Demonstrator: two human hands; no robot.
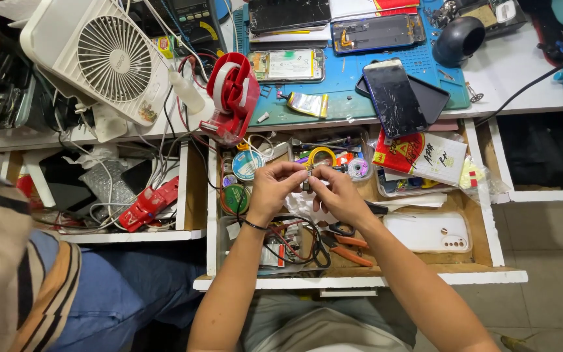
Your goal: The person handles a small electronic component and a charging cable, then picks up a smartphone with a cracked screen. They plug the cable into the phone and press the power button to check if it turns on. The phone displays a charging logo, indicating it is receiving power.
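Left hand and right hand meet above open wooden drawer, fingertips of both pinched on small dark part held between them; part too small to identify. Drawer as landmark: orange-handled pliers inside near front edge, white phone back cover inside at right, red tape dispenser on bench just behind drawer's left corner, white square fan further left behind.
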